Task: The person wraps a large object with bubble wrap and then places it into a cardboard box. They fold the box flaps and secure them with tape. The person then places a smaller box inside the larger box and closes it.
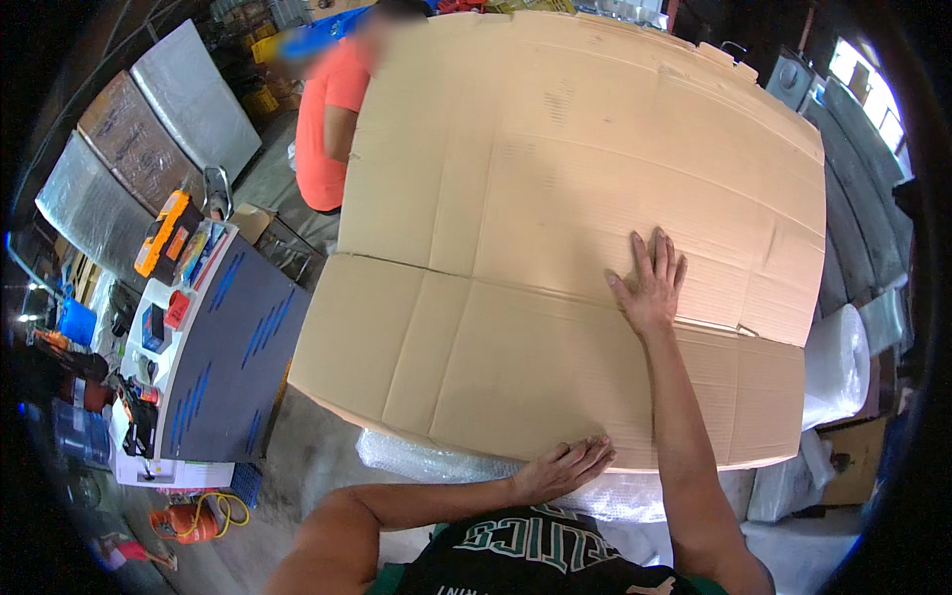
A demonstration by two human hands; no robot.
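Note:
A large brown cardboard sheet (416, 337), creased along several fold lines, spreads out before me. My right hand (650, 288) lies flat on it, right of the middle, just above a long crosswise crease; its fingers are spread and hold nothing. At the near edge of the sheet rests my left hand (563, 469), its fingers stretched toward the right and lying on the cardboard. Bubble wrap (426, 458) shows under that near edge. What else the sheet covers is hidden.
Another person in an orange shirt (322, 139) stands at the sheet's far left edge. On the left is a dark-sided counter (233, 342) bearing an orange-and-black toolbox (164, 235). An orange gas cylinder (185, 523) sits on the floor. Wrapped panels (858, 188) line the right side.

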